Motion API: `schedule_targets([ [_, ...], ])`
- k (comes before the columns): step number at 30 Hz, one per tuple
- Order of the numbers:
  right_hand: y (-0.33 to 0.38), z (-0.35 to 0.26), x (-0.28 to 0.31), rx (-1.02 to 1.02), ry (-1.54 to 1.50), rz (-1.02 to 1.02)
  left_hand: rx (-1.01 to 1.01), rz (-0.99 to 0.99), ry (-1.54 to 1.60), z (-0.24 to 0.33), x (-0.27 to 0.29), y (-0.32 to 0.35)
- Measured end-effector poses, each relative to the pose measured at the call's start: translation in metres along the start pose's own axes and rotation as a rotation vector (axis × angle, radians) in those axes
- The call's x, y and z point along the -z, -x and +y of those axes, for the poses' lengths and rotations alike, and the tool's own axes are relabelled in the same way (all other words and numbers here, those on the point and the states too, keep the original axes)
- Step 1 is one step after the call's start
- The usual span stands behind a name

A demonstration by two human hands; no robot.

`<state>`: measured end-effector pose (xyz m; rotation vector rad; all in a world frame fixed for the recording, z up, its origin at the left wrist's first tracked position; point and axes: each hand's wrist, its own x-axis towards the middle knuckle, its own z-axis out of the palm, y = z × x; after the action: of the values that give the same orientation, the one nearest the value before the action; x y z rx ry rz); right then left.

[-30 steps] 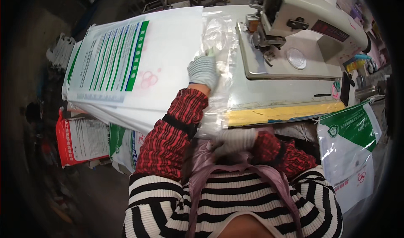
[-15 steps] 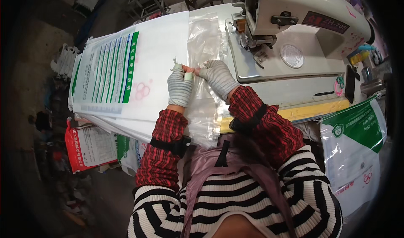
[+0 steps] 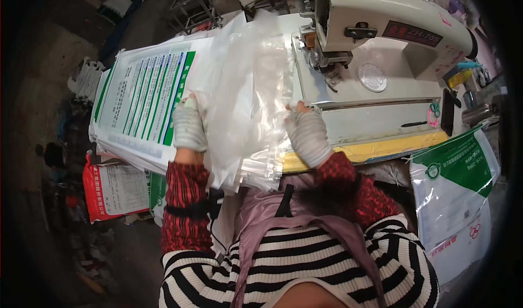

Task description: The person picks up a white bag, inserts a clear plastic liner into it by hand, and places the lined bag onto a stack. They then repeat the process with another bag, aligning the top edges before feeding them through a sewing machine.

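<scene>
My left hand, in a grey knit glove, grips the left edge of a clear plastic liner bag. The gloved right hand grips its right edge, and the liner is spread and lifted between them. Under it lies a stack of more clear liners at the table's near edge. To the left lies a pile of white woven sacks printed with green and blue stripes. A white industrial sewing machine stands to the right of the liner.
A yellow strip runs along the table's front edge. A white and green sack hangs at the lower right. A red and white sack lies on the floor at the left. Small tools sit at the table's right end.
Both hands have moved apart, pulling a clear liner open and lifting it. A second ago the right hand was low at the table edge; it came up to the liner.
</scene>
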<state>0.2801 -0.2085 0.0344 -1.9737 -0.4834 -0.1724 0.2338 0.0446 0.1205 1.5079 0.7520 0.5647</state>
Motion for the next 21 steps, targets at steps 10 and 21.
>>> schedule_targets([
  [10,-0.04,-0.03,-0.029,0.656,-0.004,-0.156,-0.805,-0.098,-0.916,0.04,0.081,0.163],
  [21,-0.038,-0.071,0.073,0.339,0.138,0.305,-0.828,0.2,-0.899,0.04,0.152,0.186],
])
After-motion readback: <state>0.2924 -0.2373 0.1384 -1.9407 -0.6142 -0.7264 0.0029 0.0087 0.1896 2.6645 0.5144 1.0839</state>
